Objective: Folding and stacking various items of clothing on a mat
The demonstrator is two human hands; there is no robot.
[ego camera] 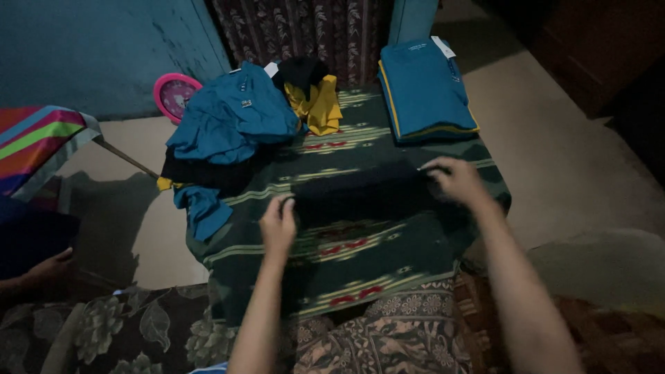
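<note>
The person is leaning over a low table draped in a dark green woven cloth (360,260) with pale and red bands. Both bare hands are resting on a dark folded garment (360,190) that is lying flat across the middle of the cloth. The left hand (278,225) is pressing down on the garment's left end, its fingers curled over the edge. The right hand (456,180) is lying on the right end with fingers spread flat. Neither hand is clamping or lifting the fabric; both are simply laid on it, though the dim light is making the exact finger contact hard to read.

At the far right of the table, a neat stack of folded teal shirts (424,90) with yellow trim is sitting well apart from the hands. At the far left, a loose heap of teal shirts (225,128) is spilling over the table edge, and a crumpled yellow and black garment (315,93) is lying just beside it. A pink round clock (174,93) is standing on the floor behind the heap. At the near left edge, another person's hand (48,266) is resting on a floral mat (125,329).
</note>
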